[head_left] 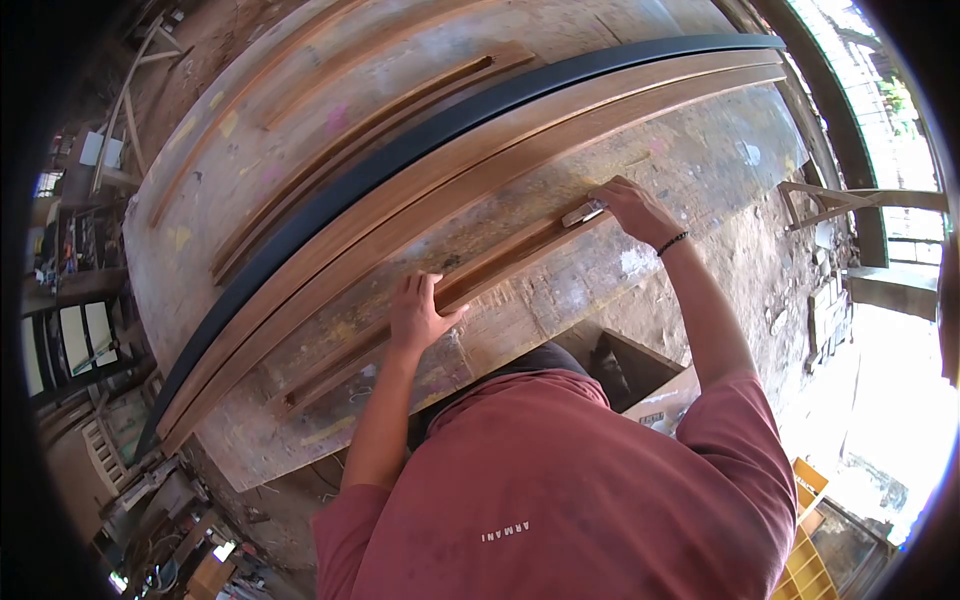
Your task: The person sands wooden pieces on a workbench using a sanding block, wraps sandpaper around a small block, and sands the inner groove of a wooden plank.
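A wooden strip [505, 265] with a groove along it lies near the front edge of the workbench. My left hand [418, 312] grips this strip around its middle, thumb on the near side and fingers on the far side. At the strip's right end my right hand [635, 212] is closed on a small block-like tool [583, 213], which rests on the wood; the fingers partly cover it. Beyond my hands, long wooden strips [450, 190] lie beside a dark blue-grey strip [400, 155].
More wooden strips [340, 75] lie across the far part of the paint-stained workbench [250, 455]. Under its front edge is an open box [640, 370]. A wooden frame [860, 198] stands at the right, and a yellow object [805, 565] at the lower right.
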{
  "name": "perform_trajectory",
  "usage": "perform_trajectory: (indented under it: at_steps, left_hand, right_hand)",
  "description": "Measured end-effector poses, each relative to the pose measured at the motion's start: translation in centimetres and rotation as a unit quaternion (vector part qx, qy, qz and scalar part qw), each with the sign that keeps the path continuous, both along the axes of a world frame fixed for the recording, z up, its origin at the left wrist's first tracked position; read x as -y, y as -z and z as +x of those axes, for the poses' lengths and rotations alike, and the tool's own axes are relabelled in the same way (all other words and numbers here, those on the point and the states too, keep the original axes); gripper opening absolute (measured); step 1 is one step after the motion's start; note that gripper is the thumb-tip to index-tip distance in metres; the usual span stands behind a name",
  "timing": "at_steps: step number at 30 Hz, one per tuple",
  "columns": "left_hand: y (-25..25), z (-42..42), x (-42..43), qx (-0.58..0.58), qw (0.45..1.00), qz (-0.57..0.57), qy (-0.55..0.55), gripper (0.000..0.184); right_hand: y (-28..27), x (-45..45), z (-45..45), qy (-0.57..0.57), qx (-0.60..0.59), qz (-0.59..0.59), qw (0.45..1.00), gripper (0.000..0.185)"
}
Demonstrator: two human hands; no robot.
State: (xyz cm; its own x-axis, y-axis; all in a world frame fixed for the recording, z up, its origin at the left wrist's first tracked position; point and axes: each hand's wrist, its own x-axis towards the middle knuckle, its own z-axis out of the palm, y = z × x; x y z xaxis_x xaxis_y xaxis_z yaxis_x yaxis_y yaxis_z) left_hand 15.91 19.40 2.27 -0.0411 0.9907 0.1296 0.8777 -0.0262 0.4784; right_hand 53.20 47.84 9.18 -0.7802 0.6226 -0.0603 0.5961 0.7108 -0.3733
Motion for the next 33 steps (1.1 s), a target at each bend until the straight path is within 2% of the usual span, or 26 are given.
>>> perform_trajectory:
  at_steps: [3, 5, 9, 11, 12, 14, 15, 17, 18, 20, 23, 33]
  left_hand:
    - [0.2, -0.1, 0.1, -0.012, 1.000, 0.017, 0.013, 0.071]
    - [0.1, 0.0, 0.2, -0.059, 0.998, -0.019, 0.023, 0.077]
    - [-1.9, 2.1, -1.0, -0.067, 0.997, 0.016, 0.046, 0.083]
    - [-2.1, 4.6, -3.3, 0.004, 0.996, 0.032, 0.078, 0.083]
    - [-2.4, 6.1, -4.6, 0.002, 0.997, 0.032, 0.076, 0.083]
    - [-3.2, 9.1, -7.7, 0.035, 0.995, 0.062, 0.070, 0.070]
    - [-3.0, 10.3, -9.2, 0.034, 0.995, 0.062, 0.070, 0.070]
    - [-2.5, 12.3, -11.8, 0.102, 0.990, 0.054, 0.080, 0.056]
    - [-2.4, 13.1, -12.6, 0.102, 0.990, 0.053, 0.079, 0.056]
    - [-2.2, 14.2, -13.8, 0.143, 0.987, 0.008, 0.072, 0.040]
    - [-1.6, 15.4, -14.8, 0.179, 0.982, -0.032, 0.060, 0.030]
    - [-2.6, 17.1, -16.3, 0.153, 0.987, -0.010, 0.050, 0.024]
  right_hand:
    - [0.1, 0.3, -0.3, -0.007, 0.003, -0.015, 1.000, 0.030]
    - [-0.9, 0.5, -0.3, -0.032, 0.014, 0.035, 0.999, 0.034]
    - [-0.8, 0.6, 0.3, -0.002, 0.036, 0.028, 0.999, 0.038]
    - [0.1, 0.2, 0.7, 0.012, 0.036, 0.030, 0.999, 0.042]
    - [0.2, 0.0, 0.7, 0.010, 0.035, 0.030, 0.999, 0.042]
    - [-0.2, -0.1, 0.4, 0.009, 0.034, 0.015, 0.999, 0.041]
    - [-0.4, -0.1, 0.2, 0.008, 0.033, 0.015, 0.999, 0.041]
    - [-0.6, 0.1, -0.1, 0.007, 0.052, 0.015, 0.999, 0.038]
    - [-0.4, 0.0, -0.1, 0.006, 0.052, 0.014, 0.999, 0.038]
    - [0.3, -0.1, 0.0, -0.008, 0.034, 0.027, 0.999, 0.035]
    - [0.0, -0.1, -0.2, -0.024, 0.032, 0.036, 0.999, 0.033]
    - [0.7, -1.2, 0.9, -0.093, -0.017, 0.070, 0.993, 0.019]
